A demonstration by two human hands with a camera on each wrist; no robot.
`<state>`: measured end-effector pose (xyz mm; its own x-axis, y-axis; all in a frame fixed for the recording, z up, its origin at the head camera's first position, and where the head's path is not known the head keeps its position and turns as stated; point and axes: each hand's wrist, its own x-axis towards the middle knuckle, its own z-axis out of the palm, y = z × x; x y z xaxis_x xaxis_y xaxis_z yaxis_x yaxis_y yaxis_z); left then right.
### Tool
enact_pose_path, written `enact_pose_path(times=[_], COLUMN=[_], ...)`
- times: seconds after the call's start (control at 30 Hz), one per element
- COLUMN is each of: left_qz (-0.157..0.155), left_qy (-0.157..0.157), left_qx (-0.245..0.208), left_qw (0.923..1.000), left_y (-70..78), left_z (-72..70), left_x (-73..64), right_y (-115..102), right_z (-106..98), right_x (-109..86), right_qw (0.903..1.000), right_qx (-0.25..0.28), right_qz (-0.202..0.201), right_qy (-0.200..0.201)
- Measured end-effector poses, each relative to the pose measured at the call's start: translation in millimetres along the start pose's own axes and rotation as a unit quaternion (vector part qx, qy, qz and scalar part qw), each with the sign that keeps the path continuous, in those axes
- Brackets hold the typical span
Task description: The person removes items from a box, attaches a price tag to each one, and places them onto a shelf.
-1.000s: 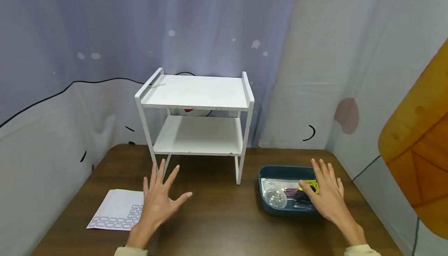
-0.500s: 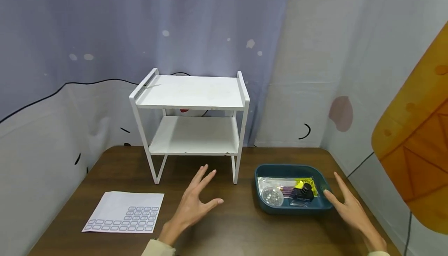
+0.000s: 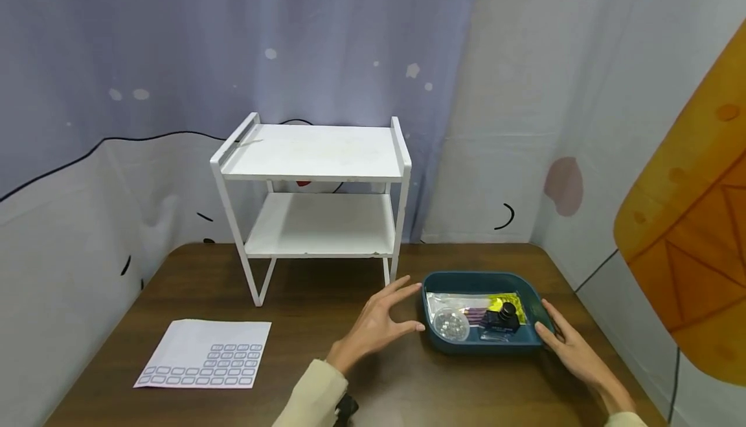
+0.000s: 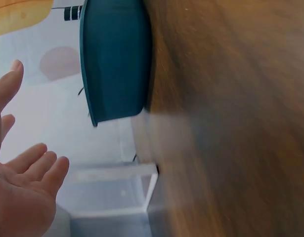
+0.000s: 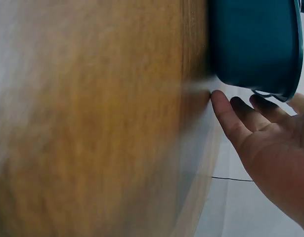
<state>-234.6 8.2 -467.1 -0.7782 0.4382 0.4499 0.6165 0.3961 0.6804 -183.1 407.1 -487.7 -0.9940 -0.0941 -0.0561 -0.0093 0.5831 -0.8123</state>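
Note:
A dark teal plastic bin (image 3: 484, 348) stands on the right of the table. In it lie a round clear container of silvery bits (image 3: 451, 325), purple-striped sticks (image 3: 474, 316), a yellow packet (image 3: 517, 300), a black bottle-like item (image 3: 506, 318) and clear plastic wrapping. My left hand (image 3: 375, 330) is beside the bin's left end, thumb and fingers spread; the left wrist view shows a gap between it and the bin. At the right end my right hand (image 3: 577, 350) has its thumb by the rim and its fingers, fairly straight, along the outer wall; firm contact is unclear.
A white two-tier shelf (image 3: 320, 219) stands at the back middle of the table. On the left lies a white sheet (image 3: 204, 352) printed with small boxes. Patterned curtains (image 3: 350, 45) hang behind the brown table (image 3: 175, 284).
My left hand has moved right, from beside the paper to the bin's left end. My right hand went from over the bin out to its right end. The view shifted slightly.

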Motion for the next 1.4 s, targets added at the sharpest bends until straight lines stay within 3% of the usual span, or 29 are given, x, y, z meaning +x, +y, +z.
enact_pose_path(times=[0.17,0.4,0.7,0.97,1.2,1.4], left_qz=[-0.002,0.028,0.055,0.069,0.038,0.036], left_qy=[-0.050,-0.095,-0.179,-0.216,-0.251,-0.268], left_qx=[0.004,0.004,0.074,0.116,0.140,0.155], left_qw=[0.9988,0.9951,0.9794,0.9669,0.9572,0.9503], left_y=[6.1,15.8,26.8,24.0,20.1,20.6], left_z=[17.3,38.1,57.6,64.4,65.7,64.1], left_x=[17.8,40.9,61.0,71.7,75.0,79.9], right_y=[-0.9,2.0,5.6,0.2,-1.5,-1.3], right_z=[1.0,0.2,2.2,4.9,5.5,4.3], right_x=[-0.6,-2.4,-3.3,-2.6,-1.7,-1.3], right_qw=[0.9998,0.9997,0.9990,0.9989,0.9990,0.9993], right_qx=[0.012,0.021,0.040,0.028,0.013,0.013], right_qz=[0.013,0.014,0.020,0.039,0.043,0.035], right_qy=[-0.013,-0.003,-0.003,0.000,0.001,0.004])
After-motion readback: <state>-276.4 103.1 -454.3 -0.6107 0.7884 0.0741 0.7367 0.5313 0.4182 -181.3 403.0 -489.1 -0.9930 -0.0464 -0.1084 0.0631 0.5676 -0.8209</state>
